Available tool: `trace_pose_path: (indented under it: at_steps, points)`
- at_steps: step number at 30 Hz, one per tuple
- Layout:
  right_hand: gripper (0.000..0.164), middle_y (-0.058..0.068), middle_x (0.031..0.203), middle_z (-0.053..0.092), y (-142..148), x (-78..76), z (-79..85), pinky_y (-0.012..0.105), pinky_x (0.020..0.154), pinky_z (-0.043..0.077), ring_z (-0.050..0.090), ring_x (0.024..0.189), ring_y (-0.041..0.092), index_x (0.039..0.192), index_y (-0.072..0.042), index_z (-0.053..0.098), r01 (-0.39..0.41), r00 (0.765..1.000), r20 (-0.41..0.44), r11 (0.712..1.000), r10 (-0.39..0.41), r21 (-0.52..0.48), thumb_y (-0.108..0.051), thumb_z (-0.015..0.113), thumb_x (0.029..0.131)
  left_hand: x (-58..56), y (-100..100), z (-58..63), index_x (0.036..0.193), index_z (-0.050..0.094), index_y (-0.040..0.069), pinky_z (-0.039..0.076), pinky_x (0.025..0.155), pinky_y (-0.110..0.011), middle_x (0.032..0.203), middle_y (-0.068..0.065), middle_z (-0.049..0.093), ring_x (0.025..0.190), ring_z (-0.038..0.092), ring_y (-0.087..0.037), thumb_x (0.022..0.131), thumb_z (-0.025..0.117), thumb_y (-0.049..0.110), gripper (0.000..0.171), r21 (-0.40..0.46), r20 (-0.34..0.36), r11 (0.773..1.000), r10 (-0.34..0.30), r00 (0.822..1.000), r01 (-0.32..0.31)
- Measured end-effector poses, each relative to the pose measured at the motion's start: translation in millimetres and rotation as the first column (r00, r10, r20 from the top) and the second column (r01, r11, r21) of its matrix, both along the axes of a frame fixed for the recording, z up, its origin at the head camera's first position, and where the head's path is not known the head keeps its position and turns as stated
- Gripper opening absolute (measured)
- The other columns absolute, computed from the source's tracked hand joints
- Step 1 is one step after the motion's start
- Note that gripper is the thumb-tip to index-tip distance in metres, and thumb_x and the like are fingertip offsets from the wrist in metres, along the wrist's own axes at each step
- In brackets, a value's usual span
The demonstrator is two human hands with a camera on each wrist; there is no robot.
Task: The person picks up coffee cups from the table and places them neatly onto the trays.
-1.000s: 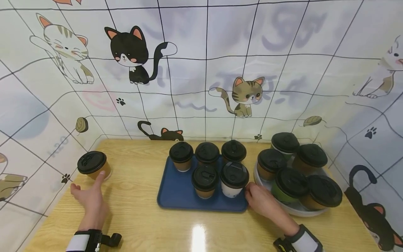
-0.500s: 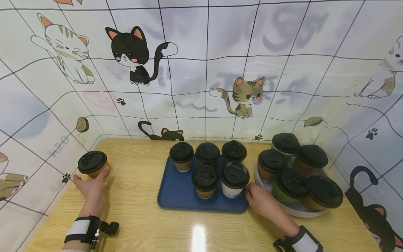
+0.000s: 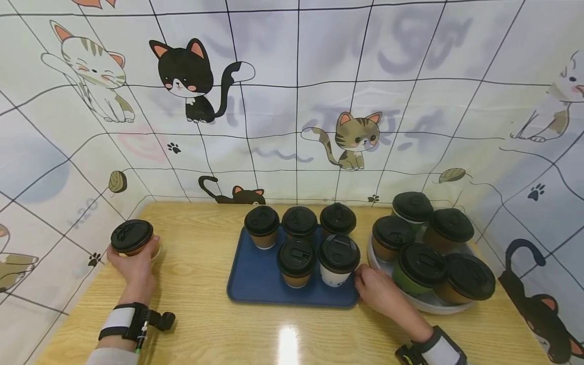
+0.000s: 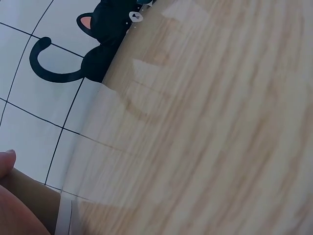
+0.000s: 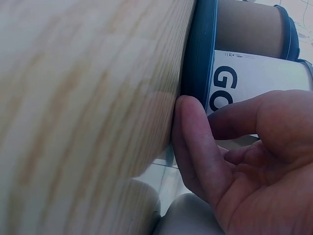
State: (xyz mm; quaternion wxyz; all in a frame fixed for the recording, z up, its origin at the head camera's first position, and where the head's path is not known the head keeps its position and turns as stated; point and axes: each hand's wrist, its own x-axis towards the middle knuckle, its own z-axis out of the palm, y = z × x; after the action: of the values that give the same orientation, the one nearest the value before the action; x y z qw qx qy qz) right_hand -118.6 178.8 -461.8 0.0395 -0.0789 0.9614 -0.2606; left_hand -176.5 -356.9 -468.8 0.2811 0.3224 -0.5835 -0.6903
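At the far left of the head view, my left hand [image 3: 135, 271] grips a brown paper cup with a black lid [image 3: 132, 236], thumb on its right side and fingers on its left. The left wrist view catches only a strip of the brown cup [image 4: 34, 198] and part of the hand. My right hand [image 3: 380, 291] pinches the right rim of a blue tray [image 3: 253, 284], thumb inside the rim and fingers outside. Several lidded paper cups stand on the tray in two rows. Closest to my right thumb is a white cup with black letters [image 5: 259, 73].
To the right, a round whitish tray [image 3: 426, 305] holds several more lidded cups [image 3: 420, 266], right beside my right forearm. The wooden table [image 3: 201, 324] meets a wall covering with cat drawings [image 3: 296, 101] at the back and sides.
My left hand has moved forward onto the far-left cup and its fingers have gone from spread to curled round it. The right hand and the tray have stayed put.
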Motion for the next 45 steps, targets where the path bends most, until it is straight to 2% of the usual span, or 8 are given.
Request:
trace_pose_path:
  at_steps: [10, 16, 21, 30, 37, 41, 45]
  points:
    - [0.01, -0.004, 0.062, 0.055, -1, -0.2, 0.7, 0.033, 0.057, 0.045, 0.053, 0.055, 0.01, 0.093, -0.004, 0.065, 0.004, 1.0, 0.016, 1.0, -0.004, -0.008, -0.005, 0.058, 0.101, 0.0, 1, -0.7, 0.159, 0.019, 0.024, 0.022, 0.114, -0.013, 0.156, 0.006, 0.035, 0.142, 0.035, -0.011, 0.085, 0.084, 0.004, 0.1, -0.023, -0.042, 1.0, 0.009, 0.999, -0.01]
    - [0.011, -0.004, 0.063, 0.055, -1, 0.1, 1.3, 0.033, 0.057, 0.045, 0.053, 0.055, 0.01, 0.093, -0.004, 0.065, 0.005, 1.0, 0.025, 1.0, -0.004, -0.008, -0.005, 0.058, 0.101, 4.0, 1, -0.9, 0.156, 0.02, 0.025, 0.025, 0.111, -0.012, 0.15, 0.008, 0.039, 0.138, 0.039, -0.011, 0.085, 0.085, 0.008, 0.097, -0.036, -0.055, 0.999, 0.032, 0.998, -0.034]
    - [0.011, -0.003, 0.064, 0.056, -1, 0.3, 1.1, 0.033, 0.057, 0.045, 0.054, 0.055, 0.01, 0.093, -0.004, 0.065, 0.005, 0.999, 0.035, 1.0, -0.004, -0.009, -0.005, 0.057, 0.101, 6.9, 4, 4.4, 0.155, 0.017, 0.024, 0.026, 0.11, -0.014, 0.148, 0.007, 0.039, 0.134, 0.041, -0.01, 0.086, 0.085, 0.012, 0.098, -0.031, -0.059, 0.999, 0.027, 0.998, -0.029]
    - [0.01, -0.002, 0.065, 0.057, 0, -0.5, -0.4, 0.033, 0.057, 0.046, 0.055, 0.055, 0.01, 0.093, -0.004, 0.065, 0.016, 0.999, 0.039, 1.0, -0.015, -0.013, -0.005, 0.058, 0.101, 9.9, 13, 15.9, 0.154, 0.014, 0.022, 0.022, 0.112, -0.015, 0.153, 0.006, 0.034, 0.14, 0.036, -0.01, 0.088, 0.084, 0.018, 0.097, -0.091, -0.069, 0.996, -0.017, 0.997, 0.011]
    - [0.009, -0.002, 0.066, 0.057, 0, -0.4, -1.4, 0.031, 0.054, 0.046, 0.057, 0.054, 0.01, 0.096, -0.003, 0.064, 0.025, 0.998, 0.059, 0.998, -0.022, -0.056, -0.004, 0.057, 0.101, 12.1, 31, 26.6, 0.152, 0.019, 0.019, 0.027, 0.112, -0.018, 0.149, 0.004, 0.038, 0.136, 0.041, -0.014, 0.086, 0.085, 0.011, 0.094, -0.127, -0.156, 0.991, -0.053, 0.986, 0.034]
    - [0.009, -0.002, 0.065, 0.057, 0, 0.0, -0.7, 0.031, 0.054, 0.046, 0.056, 0.054, 0.01, 0.096, -0.003, 0.064, 0.023, 0.998, 0.06, 0.998, -0.02, -0.057, -0.004, 0.057, 0.101, 14.6, 43, 34.6, 0.153, 0.021, 0.02, 0.025, 0.113, -0.019, 0.15, 0.003, 0.039, 0.137, 0.04, -0.015, 0.084, 0.086, 0.01, 0.095, -0.145, -0.159, 0.988, -0.08, 0.984, 0.057]
    - [0.009, -0.002, 0.065, 0.057, 0, 0.0, -0.6, 0.032, 0.055, 0.046, 0.056, 0.054, 0.01, 0.096, -0.002, 0.064, 0.02, 0.998, 0.061, 0.998, -0.017, -0.056, -0.004, 0.057, 0.101, 19.5, 57, 43.2, 0.154, 0.022, 0.019, 0.028, 0.115, -0.023, 0.151, 0.0, 0.039, 0.137, 0.04, -0.017, 0.084, 0.085, 0.007, 0.095, -0.16, -0.184, 0.982, -0.134, 0.974, 0.105]
